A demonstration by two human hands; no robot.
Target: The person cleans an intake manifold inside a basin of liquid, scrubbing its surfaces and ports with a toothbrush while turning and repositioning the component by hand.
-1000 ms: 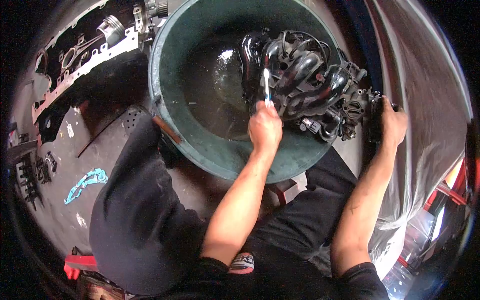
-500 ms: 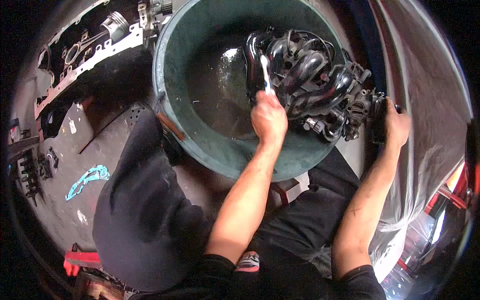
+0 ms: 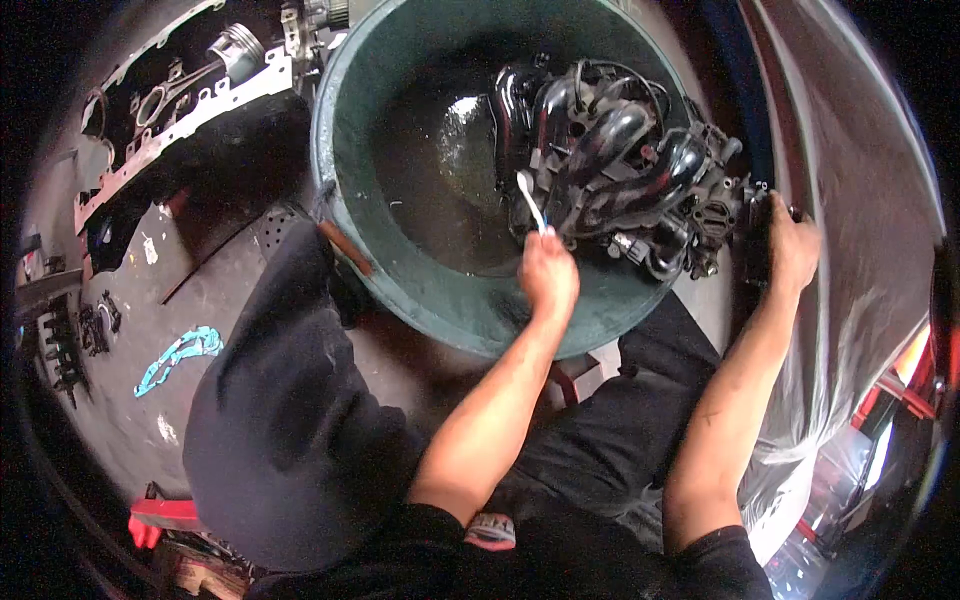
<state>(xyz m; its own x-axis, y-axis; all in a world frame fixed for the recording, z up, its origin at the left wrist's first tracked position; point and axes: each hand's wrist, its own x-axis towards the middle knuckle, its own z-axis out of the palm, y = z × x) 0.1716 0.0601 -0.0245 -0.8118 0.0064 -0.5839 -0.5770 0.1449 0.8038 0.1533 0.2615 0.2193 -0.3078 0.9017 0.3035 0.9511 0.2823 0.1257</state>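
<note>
My left hand point(image 3: 549, 275) is closed around the handle of a white toothbrush point(image 3: 530, 200), its head pointing up and slightly left. The brush is over the lower left edge of a black intake manifold point(image 3: 612, 135) with curved, wet-looking runners; I cannot tell whether the bristles touch it. My right hand point(image 3: 793, 245) grips the manifold's right end, which sticks out past the rim of a round green tub point(image 3: 323, 150). Some of those fingers are hidden behind the part. Dark liquid point(image 3: 430, 215) lies in the tub's bottom.
At the upper left stands an engine block point(image 3: 190, 120) with a piston point(image 3: 238, 52) and connecting rod. A blue strip point(image 3: 182, 357) and small metal parts point(image 3: 62, 345) lie on the floor. Plastic sheeting point(image 3: 850, 230) hangs along the right. My knees flank the tub.
My left hand and the toothbrush have moved down toward me along the manifold's left side. My right hand and the manifold stay almost where they were.
</note>
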